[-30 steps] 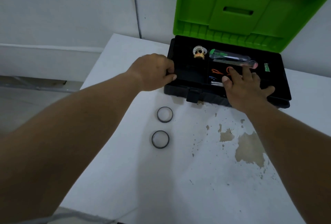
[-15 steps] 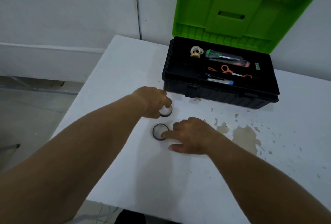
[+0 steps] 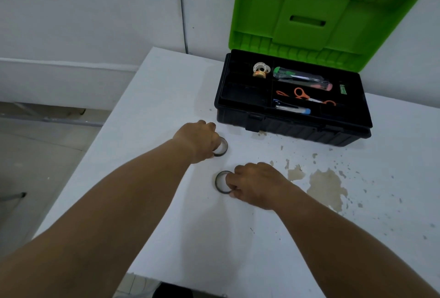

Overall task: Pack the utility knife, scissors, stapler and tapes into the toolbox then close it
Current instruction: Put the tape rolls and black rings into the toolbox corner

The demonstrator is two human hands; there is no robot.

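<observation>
Each grip was pinching a tape ring flat on the worktop: left hand on the far roll, right hand on the near roll. So, last tapes. Next up I'd guess both get lifted into the open toolbox, then its green lid shut.

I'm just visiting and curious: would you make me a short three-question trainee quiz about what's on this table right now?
1. True or false: the toolbox lid is shut.
2. How many black tape rings lie on the table outside the box?
3. Which hand is on the ring nearer the box: A left hand, B right hand?

Key: 1 false, it stands open. 2 two: far tape ring, near tape ring. 3 A.
</observation>
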